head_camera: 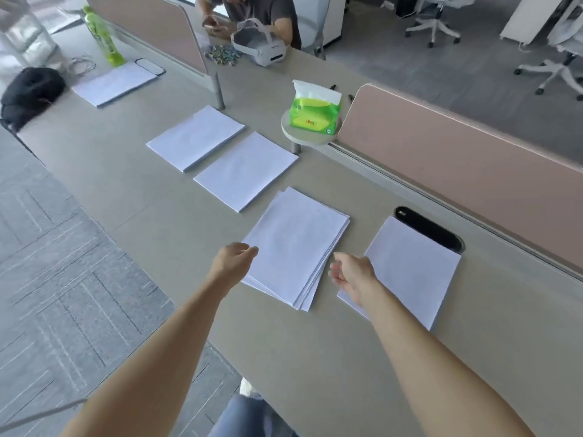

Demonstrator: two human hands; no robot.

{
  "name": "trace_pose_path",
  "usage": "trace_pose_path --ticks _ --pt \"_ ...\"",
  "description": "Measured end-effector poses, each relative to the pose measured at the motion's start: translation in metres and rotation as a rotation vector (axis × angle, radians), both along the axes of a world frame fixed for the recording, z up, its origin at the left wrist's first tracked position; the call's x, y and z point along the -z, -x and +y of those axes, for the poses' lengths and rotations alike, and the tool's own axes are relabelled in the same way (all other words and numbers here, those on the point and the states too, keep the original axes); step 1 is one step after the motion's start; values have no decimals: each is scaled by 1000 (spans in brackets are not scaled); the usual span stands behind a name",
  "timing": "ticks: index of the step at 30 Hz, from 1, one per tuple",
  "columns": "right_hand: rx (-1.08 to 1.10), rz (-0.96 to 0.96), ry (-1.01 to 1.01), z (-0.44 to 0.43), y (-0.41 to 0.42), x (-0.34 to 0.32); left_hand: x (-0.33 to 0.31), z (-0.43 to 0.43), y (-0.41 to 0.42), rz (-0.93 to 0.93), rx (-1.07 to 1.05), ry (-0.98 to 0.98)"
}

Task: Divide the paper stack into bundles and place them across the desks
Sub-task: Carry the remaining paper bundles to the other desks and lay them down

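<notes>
**Reaching for the loose bundle on the desk**

Reaching both arms out over the desk (132, 171). My left hand (235, 263) sits at the near-left edge of the loose bundle (296, 247), fingers curled in, touching or just over the sheets, can't tell which. My right hand (351, 274) hovers just right of that bundle, fingers loosely curled and apart, holding nothing. Sheets in this bundle are fanned and uneven. Another bundle (416, 272) lies to its right, its far corner over the black cable slot (432, 230). Two neat bundles (246, 170) (195, 137) lie further along the desk, a fifth (115, 83) near the far-left end by a green bottle (102, 36). Tissue pack (315, 110) stands on a small round shelf (303, 137) beside the pink divider (457, 162).
</notes>
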State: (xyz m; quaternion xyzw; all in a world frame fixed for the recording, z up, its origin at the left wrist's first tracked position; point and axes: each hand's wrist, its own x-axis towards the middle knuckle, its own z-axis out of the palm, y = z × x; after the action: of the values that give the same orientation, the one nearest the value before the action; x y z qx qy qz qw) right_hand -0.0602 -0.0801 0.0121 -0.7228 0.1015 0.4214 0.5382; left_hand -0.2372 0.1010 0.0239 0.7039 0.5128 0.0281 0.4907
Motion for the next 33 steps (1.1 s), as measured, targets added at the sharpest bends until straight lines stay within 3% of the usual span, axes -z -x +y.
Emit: trace_pose_path --ticks 7,14,27,33 --pt "98 67 188 54 -6 37 61 76 -57 72 81 23" --pt "179 152 323 73 1 48 80 103 -82 180 214 65" --pt "209 224 279 101 -7 67 85 124 -87 200 217 142" --pt "112 37 321 120 3 67 84 126 -82 239 241 174"
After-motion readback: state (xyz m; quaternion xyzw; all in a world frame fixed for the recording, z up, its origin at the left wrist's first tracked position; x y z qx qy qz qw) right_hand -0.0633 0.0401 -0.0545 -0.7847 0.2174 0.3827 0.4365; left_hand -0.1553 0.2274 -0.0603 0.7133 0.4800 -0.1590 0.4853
